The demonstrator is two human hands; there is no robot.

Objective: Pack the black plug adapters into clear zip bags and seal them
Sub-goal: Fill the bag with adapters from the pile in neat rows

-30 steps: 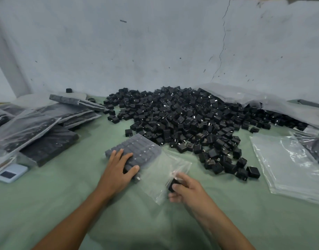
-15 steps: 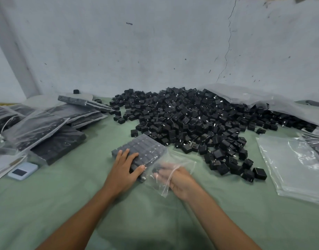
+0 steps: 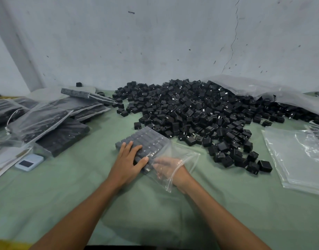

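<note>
A clear zip bag (image 3: 185, 157) lies on the green cloth, partly filled with neat rows of black plug adapters (image 3: 149, 139). My left hand (image 3: 127, 163) rests flat on the filled part, fingers spread, thumb at the near row. My right hand (image 3: 170, 170) is inside the bag's open mouth, seen through the plastic, fingers pointing left toward the near row. The plastic blurs whether it holds an adapter. A big loose pile of black adapters (image 3: 200, 116) lies just behind and to the right.
Filled, flat bags of adapters (image 3: 47, 121) are stacked at the left. A small white device (image 3: 29, 162) sits near them. A stack of empty clear bags (image 3: 295, 156) lies at the right. A large crumpled plastic sheet (image 3: 254, 89) runs along the grey wall.
My right hand, which held one adapter outside the bag, has moved left into the bag's mouth up to the wrist. My left hand stays pressed on the packed rows.
</note>
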